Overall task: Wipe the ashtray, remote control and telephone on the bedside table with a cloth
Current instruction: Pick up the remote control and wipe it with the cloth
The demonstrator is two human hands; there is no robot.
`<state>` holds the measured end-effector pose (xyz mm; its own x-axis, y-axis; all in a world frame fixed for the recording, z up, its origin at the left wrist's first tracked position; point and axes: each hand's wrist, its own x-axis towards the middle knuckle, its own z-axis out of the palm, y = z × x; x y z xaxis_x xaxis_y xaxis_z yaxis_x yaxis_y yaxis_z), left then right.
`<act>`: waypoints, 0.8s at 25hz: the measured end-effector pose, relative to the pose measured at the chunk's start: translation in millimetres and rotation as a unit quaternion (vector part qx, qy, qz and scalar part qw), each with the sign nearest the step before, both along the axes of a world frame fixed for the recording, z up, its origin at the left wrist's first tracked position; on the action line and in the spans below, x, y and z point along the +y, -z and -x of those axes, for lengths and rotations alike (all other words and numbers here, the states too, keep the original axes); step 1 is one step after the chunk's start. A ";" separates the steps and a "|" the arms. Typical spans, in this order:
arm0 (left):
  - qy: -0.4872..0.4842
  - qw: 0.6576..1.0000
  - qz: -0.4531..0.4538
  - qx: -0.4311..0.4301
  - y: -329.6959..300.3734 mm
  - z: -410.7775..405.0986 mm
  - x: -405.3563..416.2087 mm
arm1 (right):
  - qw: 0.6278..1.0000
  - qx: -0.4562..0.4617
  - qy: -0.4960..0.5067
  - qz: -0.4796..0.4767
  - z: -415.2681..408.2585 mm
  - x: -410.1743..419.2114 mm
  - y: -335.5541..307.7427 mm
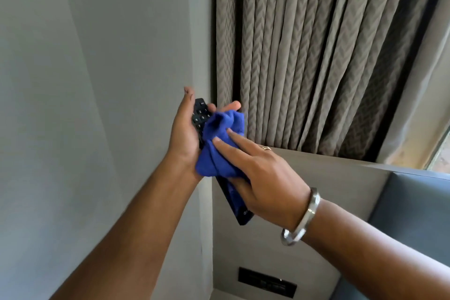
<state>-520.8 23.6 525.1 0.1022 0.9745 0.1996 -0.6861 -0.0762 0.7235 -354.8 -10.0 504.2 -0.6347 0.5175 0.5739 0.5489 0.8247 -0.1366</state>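
A black remote (201,114) is held up in the air in front of a grey curtain (316,56). The left hand (183,134) grips its keypad end from the side. The right hand (258,178) presses a bunched blue cloth (219,148) against the remote's middle. A silver bangle (302,217) circles the right wrist, below the curtain.

A hotel-style bedroom is suggested: full-length pleated herringbone curtains (316,51) are drawn beside a window (440,153), a padded headboard (409,214) is set against a panelled wall, and a switch plate (266,281) is mounted low.
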 end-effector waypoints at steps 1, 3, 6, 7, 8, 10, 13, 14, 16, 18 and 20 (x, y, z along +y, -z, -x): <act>-0.036 0.999 -0.001 -0.012 -2.7 10.4 -0.7 | 1.000 -0.013 -0.026 -0.005 -8.1 2.1 6.6; -0.077 0.997 -0.008 0.003 -8.5 30.6 -0.1 | 0.995 -0.087 -0.053 0.008 -25.7 5.7 26.3; -0.064 0.998 -0.004 -0.009 -9.5 48.2 -0.2 | 0.993 -0.105 0.005 0.048 -45.9 16.8 46.8; -0.051 0.999 -0.003 -0.016 -6.4 48.3 -1.2 | 0.995 -0.069 0.030 0.072 -49.3 19.1 45.7; -0.037 0.999 -0.006 -0.019 -2.1 46.8 -3.1 | 0.995 -0.024 0.049 0.083 -49.7 20.4 40.7; -0.015 0.999 -0.015 -0.028 7.4 37.0 -6.2 | 0.992 0.084 0.064 0.071 -45.0 20.0 23.7; -0.012 0.998 -0.035 -0.050 15.8 22.2 -8.5 | 0.978 0.204 0.020 0.032 -21.0 4.2 -4.5; -0.004 0.998 -0.035 -0.052 15.8 17.3 -10.2 | 0.981 0.194 0.007 0.012 -9.6 -2.6 -10.5; 0.034 0.998 -0.029 -0.032 14.2 9.2 -15.3 | 0.990 0.141 0.006 -0.027 13.2 -13.2 -16.9; 0.055 0.998 -0.035 -0.005 10.7 6.7 -22.6 | 0.994 0.106 0.007 -0.033 26.8 -20.2 -18.5; 0.031 0.998 -0.047 -0.010 6.9 13.8 -26.3 | 0.997 0.075 -0.025 -0.014 26.1 -23.1 -13.6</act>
